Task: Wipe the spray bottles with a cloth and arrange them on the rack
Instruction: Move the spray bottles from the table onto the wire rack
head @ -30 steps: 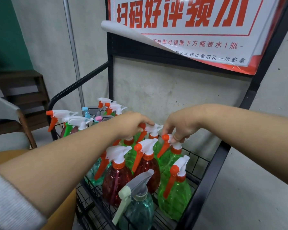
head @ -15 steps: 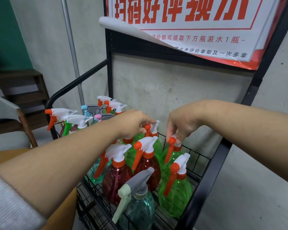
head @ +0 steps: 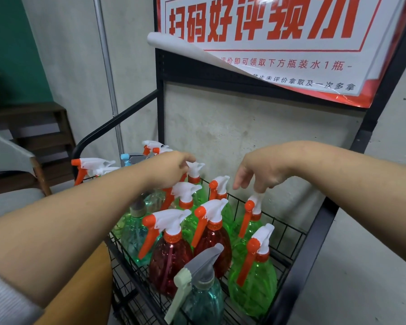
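Rack: we saw a black wire basket in a black metal frame, set against a concrete wall; the spray bottles stood packed in it, all upright, long axes vertical.
Left hand: our left hand reached over the back row; its fingers curled around the white trigger head of a rear bottle; we held that head, though the hand hid part of the hold.
Right hand: our right hand hung above a green bottle at the basket's right; fingers loosely spread and pointing down; one fingertip touched or nearly touched its white spray head, we could not tell which; nothing was held.
Front row: a teal bottle with grey trigger head stood nearest us, nozzle pointing lower left; beside it, a green bottle with orange trigger.
Middle: two red bottles stood side by side, nozzles and orange triggers pointing left.
Beyond: more spray heads stood in a second basket to the left.
Sign: a red-and-white poster hung above, its lower left corner curled.
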Demonstrator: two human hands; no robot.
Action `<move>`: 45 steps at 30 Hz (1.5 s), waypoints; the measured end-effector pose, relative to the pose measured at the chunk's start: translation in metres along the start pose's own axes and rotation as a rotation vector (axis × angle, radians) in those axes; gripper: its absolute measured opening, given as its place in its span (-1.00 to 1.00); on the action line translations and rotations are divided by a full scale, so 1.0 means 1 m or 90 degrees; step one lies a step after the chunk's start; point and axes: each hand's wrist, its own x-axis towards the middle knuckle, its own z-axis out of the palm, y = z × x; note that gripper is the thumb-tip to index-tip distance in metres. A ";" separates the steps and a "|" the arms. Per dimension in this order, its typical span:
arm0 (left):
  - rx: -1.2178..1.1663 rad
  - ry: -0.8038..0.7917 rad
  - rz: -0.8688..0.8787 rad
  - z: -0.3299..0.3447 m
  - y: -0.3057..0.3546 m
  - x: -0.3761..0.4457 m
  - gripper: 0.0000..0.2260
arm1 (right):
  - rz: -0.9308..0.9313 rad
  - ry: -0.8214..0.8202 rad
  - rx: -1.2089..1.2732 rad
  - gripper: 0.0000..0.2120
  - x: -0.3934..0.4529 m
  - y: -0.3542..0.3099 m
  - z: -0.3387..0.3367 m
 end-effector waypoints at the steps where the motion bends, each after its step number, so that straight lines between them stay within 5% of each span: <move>1: 0.000 0.009 -0.008 -0.003 -0.004 0.000 -0.61 | -0.002 0.002 -0.003 -0.55 0.002 -0.002 -0.003; 8: -0.088 0.149 -0.028 -0.017 -0.019 0.007 -0.78 | -0.020 0.015 -0.043 -0.58 0.036 -0.023 -0.023; 13: -0.091 0.178 -0.088 -0.019 -0.042 0.024 -0.69 | -0.029 0.069 -0.068 -0.63 0.065 -0.029 -0.040; 22: -0.072 0.115 -0.173 -0.016 -0.076 0.052 -0.65 | -0.121 0.087 -0.028 -0.46 0.115 -0.038 -0.021; 29: -0.134 0.130 -0.173 -0.013 -0.084 0.063 -0.68 | -0.136 0.136 -0.035 -0.59 0.129 -0.048 -0.004; 45: 0.042 0.079 -0.130 -0.017 -0.080 0.066 -0.76 | -0.132 0.143 -0.097 -0.66 0.124 -0.055 -0.004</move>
